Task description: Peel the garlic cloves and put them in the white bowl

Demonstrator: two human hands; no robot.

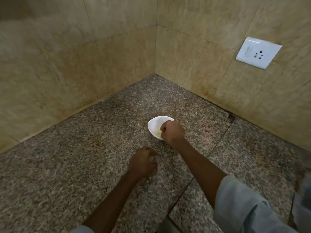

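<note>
- Broadly, tan tiled walls (67, 56) meet in a corner behind everything.
- Below them lies a speckled granite counter (67, 165), with a seam running across its right part.
- A grey sleeve (244, 207) covers the right upper arm at the lower right.
- A white wall socket (258, 52) sits on the right wall.
- The white bowl (155, 123) stands on the counter near the corner.
- The right hand (173, 132) hangs over the bowl's near side, fingers curled downward; I cannot tell whether they hold anything.
- The left hand (142, 163) rests low on the counter, just in front of the bowl, fingers curled round a blurred pale scrap (153, 159).
- Peeled garlic (158, 132) lies inside the bowl, beside the right knuckles.
</note>
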